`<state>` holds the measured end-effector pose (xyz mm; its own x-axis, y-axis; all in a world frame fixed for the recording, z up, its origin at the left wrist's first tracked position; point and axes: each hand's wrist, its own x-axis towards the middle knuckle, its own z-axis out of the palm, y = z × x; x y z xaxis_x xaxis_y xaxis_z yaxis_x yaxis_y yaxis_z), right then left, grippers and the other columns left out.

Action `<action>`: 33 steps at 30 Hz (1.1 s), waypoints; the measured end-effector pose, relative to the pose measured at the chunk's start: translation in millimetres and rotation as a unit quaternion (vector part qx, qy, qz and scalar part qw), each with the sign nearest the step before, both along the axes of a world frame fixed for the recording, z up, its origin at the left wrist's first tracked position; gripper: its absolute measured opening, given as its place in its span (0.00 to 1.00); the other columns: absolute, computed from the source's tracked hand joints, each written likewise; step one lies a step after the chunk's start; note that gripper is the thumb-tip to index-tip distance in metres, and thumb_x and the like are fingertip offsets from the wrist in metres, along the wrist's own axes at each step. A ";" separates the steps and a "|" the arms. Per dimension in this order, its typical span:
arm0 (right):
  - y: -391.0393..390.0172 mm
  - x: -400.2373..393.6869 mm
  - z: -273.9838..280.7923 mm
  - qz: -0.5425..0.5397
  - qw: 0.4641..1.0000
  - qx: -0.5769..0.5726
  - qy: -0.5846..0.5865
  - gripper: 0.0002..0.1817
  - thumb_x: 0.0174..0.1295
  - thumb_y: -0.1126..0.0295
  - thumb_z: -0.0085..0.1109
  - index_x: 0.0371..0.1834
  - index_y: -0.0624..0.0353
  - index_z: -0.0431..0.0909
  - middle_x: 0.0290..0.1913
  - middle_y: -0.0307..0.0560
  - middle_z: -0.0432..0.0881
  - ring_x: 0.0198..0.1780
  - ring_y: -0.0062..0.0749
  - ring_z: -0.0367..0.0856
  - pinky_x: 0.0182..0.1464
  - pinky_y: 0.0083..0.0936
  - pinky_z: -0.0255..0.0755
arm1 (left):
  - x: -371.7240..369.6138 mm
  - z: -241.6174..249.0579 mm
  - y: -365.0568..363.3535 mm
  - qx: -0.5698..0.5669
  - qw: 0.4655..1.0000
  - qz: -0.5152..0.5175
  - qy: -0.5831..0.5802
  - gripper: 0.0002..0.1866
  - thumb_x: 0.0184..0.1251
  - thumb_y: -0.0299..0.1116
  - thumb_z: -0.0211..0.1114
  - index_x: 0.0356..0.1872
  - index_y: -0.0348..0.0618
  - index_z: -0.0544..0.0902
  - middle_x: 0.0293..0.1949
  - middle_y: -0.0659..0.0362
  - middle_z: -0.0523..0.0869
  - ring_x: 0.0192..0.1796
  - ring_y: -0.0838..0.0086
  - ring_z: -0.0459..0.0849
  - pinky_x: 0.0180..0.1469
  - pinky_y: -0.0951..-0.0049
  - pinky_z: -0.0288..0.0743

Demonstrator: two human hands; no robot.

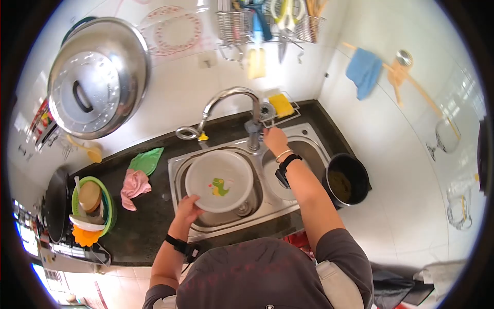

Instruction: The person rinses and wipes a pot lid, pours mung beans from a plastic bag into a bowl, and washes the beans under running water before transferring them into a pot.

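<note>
Over the left sink bowl, a round white basin (pixel 231 172) with a green dinosaur picture is held at its lower left rim by my left hand (pixel 189 208). My right hand (pixel 276 139) reaches to the right side of the faucet base (pixel 253 135), its fingers closed and partly hidden there. The curved metal spout (pixel 218 98) hangs above the back left of the sink. Beneath my right forearm, a round light item lies in the right sink bowl (pixel 303 138).
A dark pot (pixel 348 180) stands right of the sink. On the left counter are a green cloth (pixel 146 160), a pink cloth (pixel 136 188) and a green basket (pixel 112 213) of dishes. A yellow sponge (pixel 281 105) sits behind the faucet. A large lid (pixel 113 56) hangs on the wall.
</note>
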<state>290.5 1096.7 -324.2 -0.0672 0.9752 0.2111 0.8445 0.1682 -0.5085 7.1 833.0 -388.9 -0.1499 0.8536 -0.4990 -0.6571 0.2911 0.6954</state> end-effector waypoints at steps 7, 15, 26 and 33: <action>53.8 21.1 -72.5 -0.078 0.985 -0.030 0.148 0.15 0.53 0.66 0.56 0.21 0.71 0.79 0.25 0.69 0.79 0.32 0.65 0.79 0.38 0.48 0.73 | -7.6 -18.8 18.4 -0.048 0.998 0.024 0.022 0.18 0.63 0.25 0.56 0.54 0.36 0.69 0.48 0.50 0.80 0.45 0.61 0.84 0.40 0.60 0.84; 29.4 17.9 -51.8 -0.075 0.975 -0.098 0.184 0.25 0.64 0.57 0.50 0.20 0.71 0.77 0.15 0.57 0.77 0.14 0.43 0.77 0.18 0.35 0.74 | 0.5 -15.6 40.7 -0.063 0.993 -0.041 0.095 0.17 0.63 0.26 0.59 0.53 0.36 0.72 0.48 0.50 0.81 0.47 0.59 0.83 0.44 0.54 0.83; -10.2 12.1 -23.7 -0.007 0.945 -0.263 0.195 0.25 0.69 0.59 0.42 0.22 0.69 0.74 0.15 0.53 0.79 0.10 0.30 0.74 0.11 0.27 0.71 | -4.6 -40.9 50.5 -0.127 0.989 -0.066 0.028 0.16 0.62 0.24 0.60 0.51 0.37 0.74 0.46 0.49 0.81 0.42 0.61 0.84 0.39 0.56 0.84; -32.9 49.9 -38.5 0.005 0.935 -0.286 0.210 0.21 0.68 0.61 0.44 0.23 0.68 0.73 0.17 0.55 0.79 0.10 0.31 0.74 0.12 0.27 0.70 | -31.6 -21.2 20.8 -0.119 0.964 -0.019 0.239 0.22 0.55 0.19 0.60 0.51 0.37 0.65 0.41 0.48 0.78 0.38 0.55 0.85 0.30 0.50 0.85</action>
